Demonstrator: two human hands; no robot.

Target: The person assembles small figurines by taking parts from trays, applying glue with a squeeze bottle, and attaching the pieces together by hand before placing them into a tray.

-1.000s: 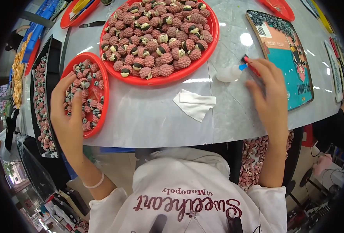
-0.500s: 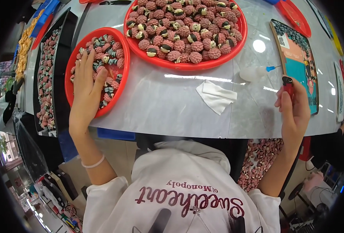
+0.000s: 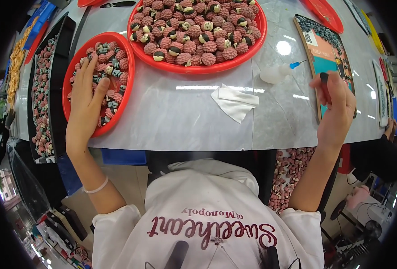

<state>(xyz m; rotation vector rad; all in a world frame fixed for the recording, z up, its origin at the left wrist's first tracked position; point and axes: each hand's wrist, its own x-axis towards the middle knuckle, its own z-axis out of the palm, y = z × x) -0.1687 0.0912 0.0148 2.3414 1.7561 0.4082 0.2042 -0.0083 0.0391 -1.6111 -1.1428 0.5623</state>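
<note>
My left hand lies over the left part of a small red oval tray, its fingers stretched out and thumb apart, holding nothing. Inside the tray are loose pink ridged pieces with grey and cream parts; some are hidden under the hand. On the right, my right hand is closed on a small red lighter with a dark top. That hand is held above the lower part of a flat printed board and hides some of it. Dark grey bits line the board's far end.
A large red tray heaped with pink pieces stands at the far middle. A white cloth and a translucent bottle with a blue needle tip lie on the grey table. A long black tray stands left. Pink pieces fill a container below the edge.
The whole view has shifted a little. My right hand has moved up and turned, bringing the lighter over the board. My left hand stays spread over the small red tray.
</note>
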